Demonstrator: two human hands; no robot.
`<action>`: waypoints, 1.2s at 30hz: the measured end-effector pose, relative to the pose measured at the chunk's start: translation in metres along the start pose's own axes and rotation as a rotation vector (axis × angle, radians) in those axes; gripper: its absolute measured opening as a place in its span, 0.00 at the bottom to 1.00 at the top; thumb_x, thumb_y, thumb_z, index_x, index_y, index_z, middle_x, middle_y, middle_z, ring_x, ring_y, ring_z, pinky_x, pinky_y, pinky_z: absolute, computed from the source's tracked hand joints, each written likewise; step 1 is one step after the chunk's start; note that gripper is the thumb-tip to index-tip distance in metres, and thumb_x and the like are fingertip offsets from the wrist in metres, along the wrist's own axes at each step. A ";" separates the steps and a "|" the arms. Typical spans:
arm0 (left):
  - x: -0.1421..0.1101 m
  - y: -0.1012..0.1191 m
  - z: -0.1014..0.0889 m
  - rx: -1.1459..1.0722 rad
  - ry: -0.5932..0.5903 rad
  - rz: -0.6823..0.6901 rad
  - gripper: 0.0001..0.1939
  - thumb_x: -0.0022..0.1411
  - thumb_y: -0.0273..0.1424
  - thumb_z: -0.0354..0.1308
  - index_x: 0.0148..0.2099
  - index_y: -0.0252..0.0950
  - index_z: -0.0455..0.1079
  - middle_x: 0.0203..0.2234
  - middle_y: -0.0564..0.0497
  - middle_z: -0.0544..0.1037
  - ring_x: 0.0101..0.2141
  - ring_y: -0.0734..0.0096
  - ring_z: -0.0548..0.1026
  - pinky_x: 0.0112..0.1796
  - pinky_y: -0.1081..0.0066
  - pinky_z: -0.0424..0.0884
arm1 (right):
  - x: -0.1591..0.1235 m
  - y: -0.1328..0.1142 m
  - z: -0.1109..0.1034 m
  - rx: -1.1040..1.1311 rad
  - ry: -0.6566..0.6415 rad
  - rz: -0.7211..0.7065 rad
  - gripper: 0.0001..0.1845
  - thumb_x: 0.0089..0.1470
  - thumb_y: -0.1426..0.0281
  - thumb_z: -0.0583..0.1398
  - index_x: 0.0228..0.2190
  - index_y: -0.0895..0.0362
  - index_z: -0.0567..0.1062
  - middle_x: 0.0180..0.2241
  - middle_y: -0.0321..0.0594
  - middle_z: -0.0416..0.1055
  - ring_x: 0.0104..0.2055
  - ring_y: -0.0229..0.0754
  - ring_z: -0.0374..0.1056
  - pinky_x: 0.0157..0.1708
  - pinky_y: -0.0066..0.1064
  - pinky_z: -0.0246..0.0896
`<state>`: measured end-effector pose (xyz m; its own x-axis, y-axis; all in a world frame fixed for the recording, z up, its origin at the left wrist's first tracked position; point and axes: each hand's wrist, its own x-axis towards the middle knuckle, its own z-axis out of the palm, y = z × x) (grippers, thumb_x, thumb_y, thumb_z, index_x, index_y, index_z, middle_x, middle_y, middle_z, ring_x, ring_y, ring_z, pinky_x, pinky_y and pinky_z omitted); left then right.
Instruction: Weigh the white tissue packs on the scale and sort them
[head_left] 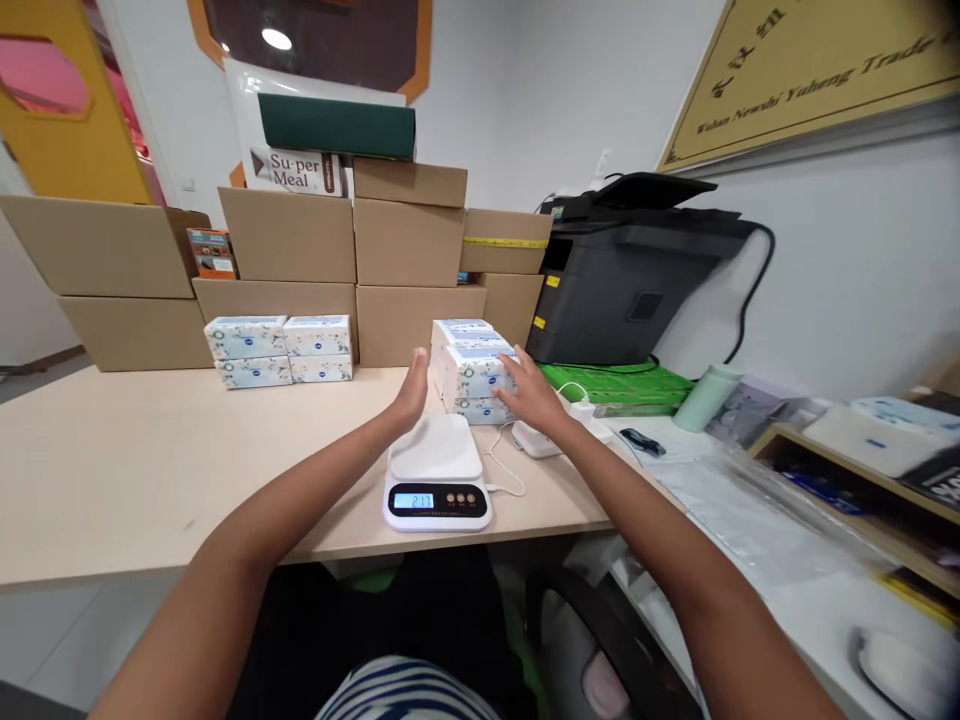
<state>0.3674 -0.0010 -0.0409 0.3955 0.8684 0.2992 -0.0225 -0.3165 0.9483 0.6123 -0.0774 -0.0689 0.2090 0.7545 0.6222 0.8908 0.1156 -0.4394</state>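
My left hand (pixel 411 396) is upright behind the left side of the kitchen scale, fingers stretched and nothing in them. It sits just left of a stack of tissue packs (pixel 480 378), with a small gap. My right hand (pixel 531 392) touches the front right edge of the upper pack, its fingers spread. These packs are white with a floral print, stacked two high in front and more behind. Between my forearms stands the white kitchen scale (pixel 437 455), its plate bare and its lit display reading about 217. More tissue packs (pixel 319 345) stand in a two-high block at the left.
Cardboard boxes (pixel 409 245) line the back of the table (pixel 150 450). A black printer (pixel 622 270) rests on a green package (pixel 630 388) at right. A white power strip (pixel 540 440) and cable lie beside the scale; a mint bottle (pixel 709 397) is farther right.
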 end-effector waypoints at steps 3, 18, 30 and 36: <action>0.006 -0.003 -0.032 0.098 0.067 -0.008 0.46 0.78 0.60 0.31 0.85 0.39 0.42 0.84 0.48 0.39 0.81 0.60 0.37 0.78 0.58 0.42 | 0.001 -0.004 0.001 -0.099 0.000 0.000 0.37 0.61 0.66 0.64 0.70 0.56 0.71 0.77 0.56 0.59 0.80 0.66 0.54 0.77 0.61 0.52; -0.034 -0.071 -0.163 0.341 0.442 0.070 0.45 0.72 0.48 0.59 0.80 0.27 0.55 0.82 0.32 0.49 0.82 0.50 0.44 0.79 0.55 0.39 | -0.021 -0.029 0.018 -0.298 0.211 -0.179 0.40 0.63 0.53 0.58 0.71 0.56 0.64 0.76 0.64 0.57 0.79 0.71 0.52 0.72 0.77 0.50; -0.031 -0.084 -0.195 0.442 0.529 -0.135 0.41 0.74 0.35 0.58 0.80 0.22 0.50 0.80 0.26 0.54 0.80 0.48 0.51 0.77 0.56 0.49 | 0.082 -0.176 0.199 0.401 -0.162 -0.032 0.53 0.61 0.45 0.62 0.75 0.58 0.54 0.78 0.64 0.54 0.80 0.63 0.54 0.77 0.63 0.50; -0.014 -0.103 -0.224 0.423 0.666 -0.188 0.32 0.72 0.36 0.60 0.73 0.32 0.64 0.70 0.30 0.71 0.67 0.45 0.75 0.70 0.51 0.67 | 0.134 -0.199 0.243 0.488 -0.073 0.129 0.46 0.67 0.53 0.57 0.76 0.59 0.53 0.79 0.63 0.49 0.83 0.62 0.46 0.79 0.66 0.39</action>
<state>0.1579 0.1047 -0.1189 -0.2743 0.9242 0.2658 0.3920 -0.1449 0.9085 0.3651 0.1574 -0.0551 0.2603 0.8236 0.5039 0.5641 0.2938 -0.7717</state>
